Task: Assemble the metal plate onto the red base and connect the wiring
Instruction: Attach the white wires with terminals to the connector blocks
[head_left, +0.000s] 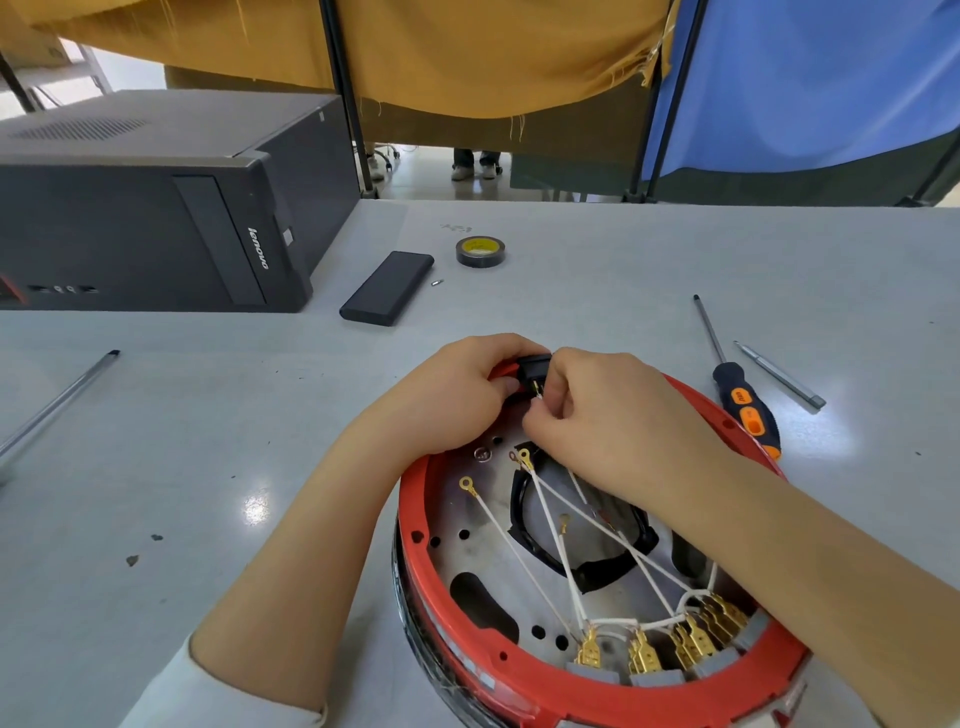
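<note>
Red plastic forms the ring-shaped base (519, 680), which is set at the near edge of the bench (156, 441), right of centre, with the metal plate (467, 530) already seated inside it. White wires (524, 551) are fanned across the plate from brass terminals (644, 654) at the near rim, ring lugs left free. At the far rim a black switch (532, 366) is steadied by the left hand (467, 384), its grip curled round rim and switch, presumably so the part cannot shift. A wire end is pinched at the switch's tabs by the right hand (597, 410). An orange-handled screwdriver (737, 395) is kept within reach to the right; a tape roll (480, 251) lies farther back.
</note>
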